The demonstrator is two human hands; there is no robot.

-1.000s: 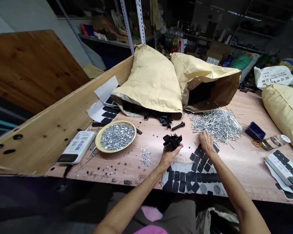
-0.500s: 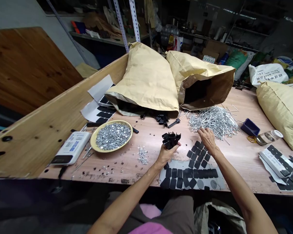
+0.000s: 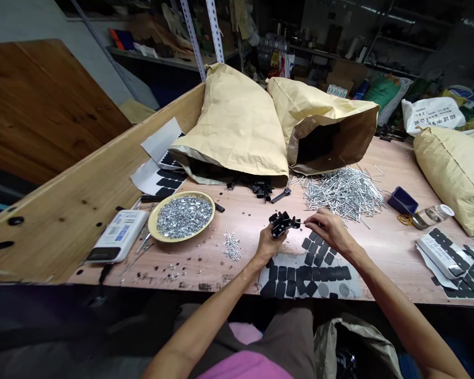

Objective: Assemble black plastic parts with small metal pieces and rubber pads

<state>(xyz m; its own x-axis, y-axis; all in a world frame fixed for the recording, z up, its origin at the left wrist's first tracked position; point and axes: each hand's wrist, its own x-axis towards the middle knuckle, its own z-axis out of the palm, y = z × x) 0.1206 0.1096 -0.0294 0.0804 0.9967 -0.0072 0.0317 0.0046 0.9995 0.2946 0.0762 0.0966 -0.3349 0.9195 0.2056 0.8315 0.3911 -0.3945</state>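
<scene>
The left grip (image 3: 267, 244) holds black parts (image 3: 282, 225), and the right grip (image 3: 333, 230) pinches what seems a pin (image 3: 304, 222), pointing toward them.

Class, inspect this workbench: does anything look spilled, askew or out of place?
Loose metal rings lie scattered on the table beside the yellow bowl heaped with small metal pieces, so they look spilled, perhaps deliberately set out. One black pad sits turned like a diamond, askew from its row.

Your left hand (image 3: 270, 244) is curled in a grip; just right of it, your right hand (image 3: 332, 229) seems pinched.
</scene>
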